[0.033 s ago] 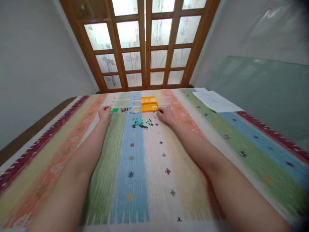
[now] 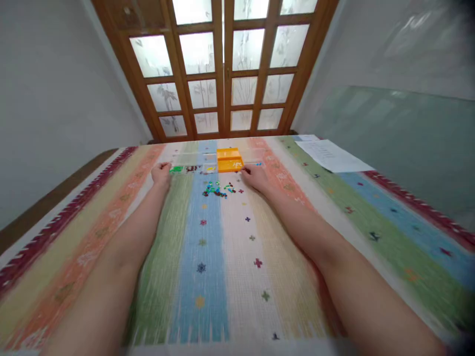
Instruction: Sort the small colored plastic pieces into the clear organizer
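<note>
A long clear organiser (image 2: 193, 167) with small compartments lies far out on the striped cloth; green, dark and yellow bits show in it. An orange tray (image 2: 229, 160) sits in its middle part. A loose pile of tiny coloured pieces (image 2: 218, 188) lies just in front of it. My left hand (image 2: 161, 173) is curled closed at the organiser's left end, beside the green bits. My right hand (image 2: 254, 177) rests at the right end near the orange tray, fingers drawn together. What either hand holds is too small to see.
The table is covered by a striped cloth (image 2: 208, 257) with small cross motifs. A white sheet of paper (image 2: 332, 154) lies at the far right. Wooden glazed doors (image 2: 222, 74) stand behind the table, with a glass panel (image 2: 401, 138) along the right wall.
</note>
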A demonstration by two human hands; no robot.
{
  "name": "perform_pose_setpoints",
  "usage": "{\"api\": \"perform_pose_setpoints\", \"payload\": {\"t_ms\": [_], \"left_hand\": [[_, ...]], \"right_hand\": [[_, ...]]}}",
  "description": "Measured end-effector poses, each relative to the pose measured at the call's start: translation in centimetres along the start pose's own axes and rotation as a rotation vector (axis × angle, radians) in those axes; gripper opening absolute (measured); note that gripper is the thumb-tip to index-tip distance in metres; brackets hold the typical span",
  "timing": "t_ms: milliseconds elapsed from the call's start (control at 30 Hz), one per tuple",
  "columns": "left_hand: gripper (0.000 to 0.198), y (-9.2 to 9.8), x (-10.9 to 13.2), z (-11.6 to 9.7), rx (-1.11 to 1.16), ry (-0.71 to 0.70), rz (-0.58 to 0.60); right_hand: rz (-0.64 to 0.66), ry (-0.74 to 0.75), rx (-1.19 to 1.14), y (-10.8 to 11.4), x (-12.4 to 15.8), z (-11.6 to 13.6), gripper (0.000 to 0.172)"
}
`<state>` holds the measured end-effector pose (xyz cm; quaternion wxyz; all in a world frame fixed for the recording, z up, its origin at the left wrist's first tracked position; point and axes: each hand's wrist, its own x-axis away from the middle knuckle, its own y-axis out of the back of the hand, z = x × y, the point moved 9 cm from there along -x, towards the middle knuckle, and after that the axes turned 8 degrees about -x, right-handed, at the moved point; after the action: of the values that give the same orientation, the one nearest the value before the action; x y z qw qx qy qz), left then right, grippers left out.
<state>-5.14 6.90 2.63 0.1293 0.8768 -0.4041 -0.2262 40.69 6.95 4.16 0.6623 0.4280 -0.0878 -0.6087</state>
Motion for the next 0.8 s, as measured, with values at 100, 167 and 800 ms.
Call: {"api": "perform_pose_setpoints", "payload": {"t_ms": [100, 167, 800], "left_hand": [[0.022, 0.4, 0.7, -0.7, -0.017, -0.017, -0.040], [0.024, -0.4, 1.6, -1.9, -0.044, -0.082, 0.027], [0.019, -8.3, 15.1, -13.3, -0.339, -0.951, 0.810]], "right_hand": [[0.005, 0.000, 0.004, 0.1, 0.0, -0.1, 0.016], [-0.001, 0.003, 0.001, 0.1, 0.0, -0.1, 0.017], [-0.007, 0.012, 0.007, 0.3, 0.1, 0.1, 0.020]]}}
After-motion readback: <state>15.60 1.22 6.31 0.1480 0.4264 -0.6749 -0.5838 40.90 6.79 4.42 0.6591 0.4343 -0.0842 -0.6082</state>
